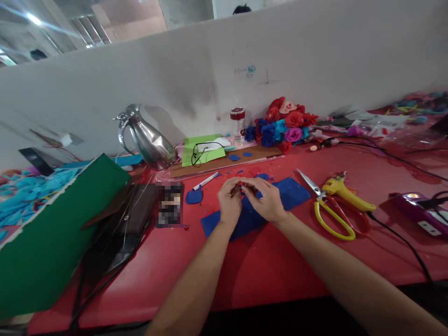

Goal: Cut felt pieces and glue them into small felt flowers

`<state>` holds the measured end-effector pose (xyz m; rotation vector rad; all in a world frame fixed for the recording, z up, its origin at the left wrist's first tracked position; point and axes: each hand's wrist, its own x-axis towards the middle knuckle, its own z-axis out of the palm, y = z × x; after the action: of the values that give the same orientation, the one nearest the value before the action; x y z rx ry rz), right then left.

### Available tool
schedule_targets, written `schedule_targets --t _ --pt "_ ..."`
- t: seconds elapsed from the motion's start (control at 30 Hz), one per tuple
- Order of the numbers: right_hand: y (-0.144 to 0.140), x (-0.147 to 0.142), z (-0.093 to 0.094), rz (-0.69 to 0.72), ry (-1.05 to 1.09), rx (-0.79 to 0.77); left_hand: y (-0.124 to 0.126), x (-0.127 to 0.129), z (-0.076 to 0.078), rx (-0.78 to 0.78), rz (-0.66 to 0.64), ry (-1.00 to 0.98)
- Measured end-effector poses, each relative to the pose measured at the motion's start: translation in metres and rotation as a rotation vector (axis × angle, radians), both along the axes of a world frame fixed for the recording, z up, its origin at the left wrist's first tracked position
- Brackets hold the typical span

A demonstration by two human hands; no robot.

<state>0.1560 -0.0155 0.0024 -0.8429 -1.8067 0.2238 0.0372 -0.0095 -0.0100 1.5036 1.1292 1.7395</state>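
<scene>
Both hands (248, 198) pinched together on a small red piece (241, 185) above blue felt (252, 212), scissors (329, 210) just right.

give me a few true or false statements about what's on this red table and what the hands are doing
1. Both hands meet over the blue felt sheet. True: the left hand and right hand pinch a small red piece between their fingertips.
2. The scissors are in the right hand. False: they lie on the red table, to the right of that hand.
3. A metal jug stands near the back wall. True.
4. The felt flowers are all yellow. False: they are red, blue, pink and purple.
5. The yellow glue gun lies beside the scissors. True.
</scene>
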Motion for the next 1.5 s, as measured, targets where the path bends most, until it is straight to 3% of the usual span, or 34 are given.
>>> schedule_targets --t 0.23,0.37,0.83,1.1,1.27,1.4,1.5 --pt "0.0 -0.001 -0.002 -0.036 0.027 -0.064 -0.002 0.006 0.009 -0.241 -0.136 -0.282" --pt "0.0 0.0 0.001 -0.038 0.023 -0.045 -0.003 0.005 0.013 -0.281 -0.193 -0.403" --pt "0.004 0.003 -0.002 -0.069 0.015 -0.037 0.002 0.002 0.006 -0.131 -0.077 -0.189" --pt "0.006 0.003 -0.003 -0.077 0.021 -0.031 -0.001 0.003 0.008 -0.142 -0.083 -0.203" --pt "0.004 0.005 0.0 -0.086 -0.005 -0.018 -0.002 0.003 0.015 -0.198 -0.097 -0.314" --pt "0.002 0.004 0.003 -0.076 0.013 0.014 -0.001 0.001 0.021 -0.3 -0.214 -0.544" --pt "0.002 0.002 0.003 -0.061 0.099 -0.08 -0.003 0.001 0.025 -0.47 -0.332 -0.644"
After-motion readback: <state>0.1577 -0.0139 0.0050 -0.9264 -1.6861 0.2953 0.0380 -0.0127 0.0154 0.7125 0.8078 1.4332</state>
